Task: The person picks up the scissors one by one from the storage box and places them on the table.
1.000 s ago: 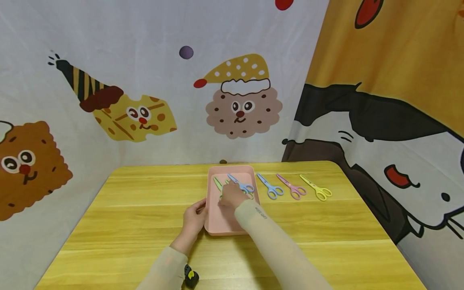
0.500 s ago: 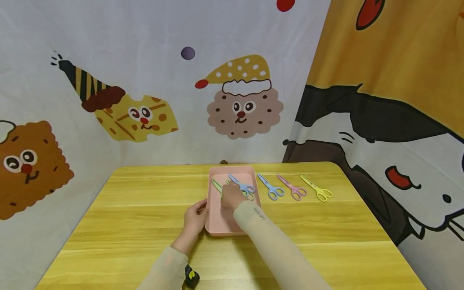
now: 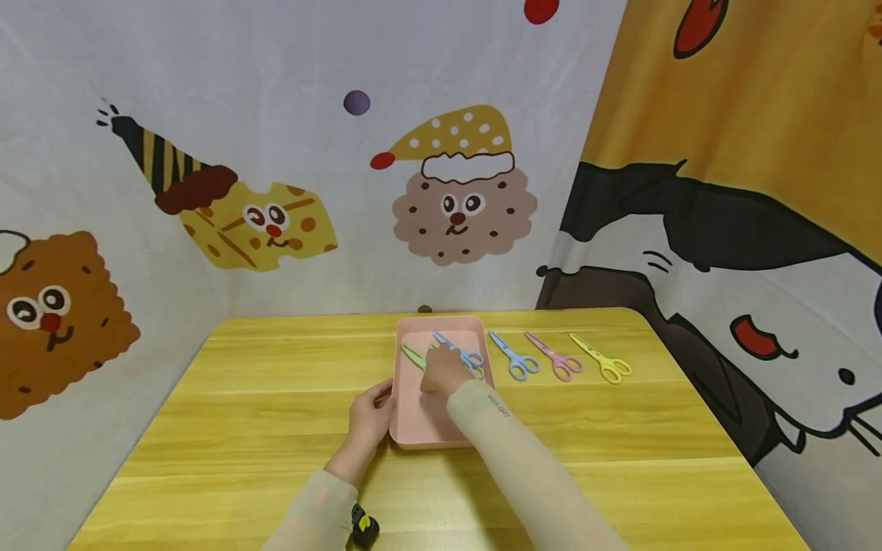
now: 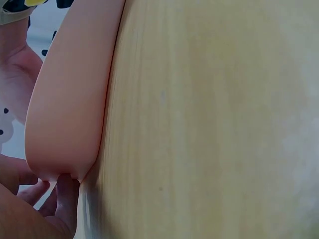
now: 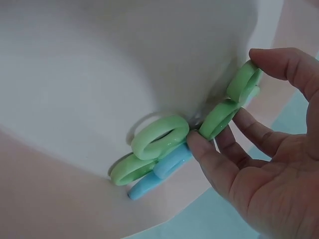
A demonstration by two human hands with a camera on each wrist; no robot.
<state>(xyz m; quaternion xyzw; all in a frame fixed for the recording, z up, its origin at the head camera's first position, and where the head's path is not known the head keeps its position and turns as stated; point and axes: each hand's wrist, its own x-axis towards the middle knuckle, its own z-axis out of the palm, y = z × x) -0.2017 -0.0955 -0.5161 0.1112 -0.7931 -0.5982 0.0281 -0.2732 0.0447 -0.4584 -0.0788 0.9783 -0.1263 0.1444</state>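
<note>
My left hand [image 3: 370, 417] grips the left side of the pink tray [image 3: 422, 430]; its fingers bend against the tray's wall in the left wrist view. Inside the tray, my right hand [image 3: 444, 373] pinches a pair of green scissors [image 5: 219, 118] by the handle loops, thumb on one loop and fingers at the other. Its green blades [image 3: 412, 355] point to the tray's far left. Close beside lie another green pair of scissors [image 5: 160, 137] and a pair of blue scissors [image 5: 172, 163], handles overlapping. The right hand hides part of them in the head view.
Right of the tray, blue scissors [image 3: 514, 355], pink scissors [image 3: 554, 356] and yellow scissors [image 3: 601, 358] lie in a row on the wooden table [image 3: 262, 398]. A cartoon-printed curtain [image 3: 276, 153] hangs behind. A small black object [image 3: 364, 526] is by the left sleeve.
The held green scissors have shifted slightly left and toward me inside the tray, with the right hand staying nearly in place. The left hand and tray have not visibly moved.
</note>
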